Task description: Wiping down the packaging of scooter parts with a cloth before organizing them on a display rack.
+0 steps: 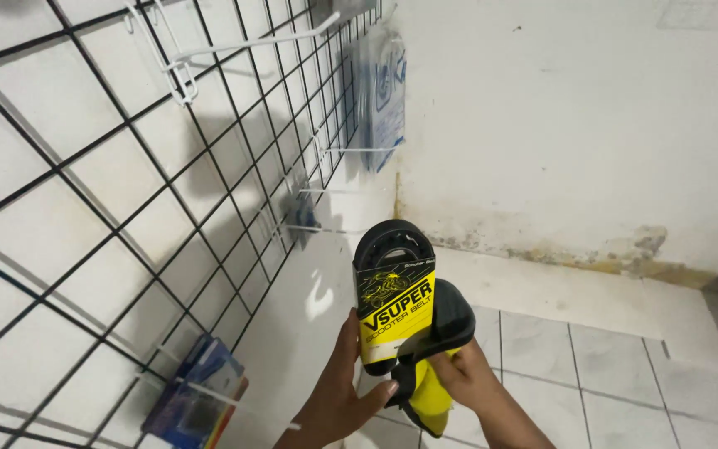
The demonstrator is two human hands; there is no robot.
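Observation:
I hold two black rubber belts in yellow and black card sleeves. My left hand grips the upright belt by its lower end, thumb across the sleeve's bottom. My right hand holds the second belt, which sits lower and partly behind the first. Both hands are low in the middle of the view, just right of a black wire grid panel on the white wall.
White metal hooks stick out of the grid panel. Clear blue packets hang on a far hook, and blue packets hang low at the left. A stained white wall meets a grey tiled floor at the right.

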